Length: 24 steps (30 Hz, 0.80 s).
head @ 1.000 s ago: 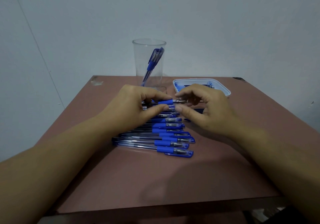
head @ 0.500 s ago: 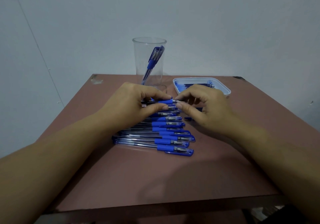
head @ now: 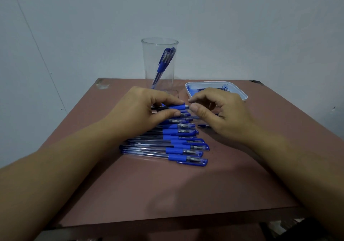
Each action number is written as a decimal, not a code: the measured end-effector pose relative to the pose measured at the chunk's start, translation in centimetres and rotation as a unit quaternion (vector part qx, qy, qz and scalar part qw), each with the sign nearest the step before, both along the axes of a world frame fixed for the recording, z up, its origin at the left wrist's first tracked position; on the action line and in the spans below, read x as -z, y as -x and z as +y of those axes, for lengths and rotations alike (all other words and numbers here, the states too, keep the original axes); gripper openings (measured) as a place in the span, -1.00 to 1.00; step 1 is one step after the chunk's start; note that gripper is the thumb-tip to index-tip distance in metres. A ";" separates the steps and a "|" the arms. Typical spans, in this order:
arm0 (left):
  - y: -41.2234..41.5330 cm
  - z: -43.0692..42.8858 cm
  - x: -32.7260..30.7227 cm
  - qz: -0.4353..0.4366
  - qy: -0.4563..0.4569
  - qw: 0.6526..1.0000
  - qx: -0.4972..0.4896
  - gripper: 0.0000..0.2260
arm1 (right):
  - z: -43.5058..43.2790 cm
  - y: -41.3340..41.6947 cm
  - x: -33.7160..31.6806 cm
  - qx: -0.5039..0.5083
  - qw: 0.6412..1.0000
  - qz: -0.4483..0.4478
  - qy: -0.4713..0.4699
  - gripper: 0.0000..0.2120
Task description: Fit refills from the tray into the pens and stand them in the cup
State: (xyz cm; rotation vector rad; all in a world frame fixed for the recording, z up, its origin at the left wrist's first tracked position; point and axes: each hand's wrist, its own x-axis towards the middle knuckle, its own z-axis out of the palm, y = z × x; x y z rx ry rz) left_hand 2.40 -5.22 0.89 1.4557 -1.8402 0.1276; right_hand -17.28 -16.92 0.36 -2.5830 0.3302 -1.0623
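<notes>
My left hand (head: 143,110) grips a clear pen by its blue grip (head: 177,107), holding it level just above the row of pens. The curled thumb and forefinger of my right hand (head: 221,114) pinch that pen's tip end, which is hidden between them. Several more blue-capped pens (head: 176,144) lie side by side on the table below my hands. A tall clear cup (head: 149,63) stands behind them with two capped pens (head: 164,62) leaning inside. The white tray (head: 240,94) of refills sits to the cup's right, partly hidden by my right hand.
A small blue pen part (head: 203,126) lies on the brown table (head: 167,194) under my right hand. The table stands against a pale wall, its front edge near me. A scuffed patch (head: 102,85) marks the far left corner.
My right fingers have closed in over the pen's metal tip, which showed between my hands before. The left hand and the pens on the table have stayed put.
</notes>
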 end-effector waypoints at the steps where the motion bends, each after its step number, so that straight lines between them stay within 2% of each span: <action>1: 0.0 0.0 0.0 -0.001 -0.001 1.000 0.000 -0.64 | -0.1 -0.1 0.0 0.009 1.000 0.006 0.009 -0.94; 4: 0.0 -0.1 0.1 -0.007 -0.001 1.000 -0.005 -0.67 | -0.2 -0.2 0.2 0.011 1.000 0.008 0.023 -0.95; 7: -0.1 -0.1 0.1 -0.007 0.001 1.000 -0.009 -0.69 | 0.2 0.0 0.2 -0.007 1.000 0.000 -0.007 -0.81; 9: -0.1 -0.1 0.1 -0.003 0.001 1.000 -0.008 -0.70 | 0.3 -0.1 0.2 -0.006 1.000 0.005 -0.028 -0.87; 12: 0.0 -0.1 0.2 -0.003 -0.002 1.000 -0.009 -0.70 | 0.0 -0.5 0.3 0.022 1.000 0.014 0.007 -0.69; 16: -0.2 0.0 0.1 -0.005 -0.018 1.000 -0.022 -0.74 | 0.0 -0.5 0.4 0.019 1.000 0.003 -0.003 -0.95; 21: -0.5 -0.1 0.2 0.008 -0.025 0.999 -0.041 -0.78 | 0.1 -0.2 -0.1 0.009 1.000 -0.012 -0.024 -0.80; 24: -0.9 -0.3 0.2 0.015 -0.040 0.998 -0.056 -0.76 | -0.8 0.4 -0.5 0.042 0.998 -0.019 -0.041 -0.77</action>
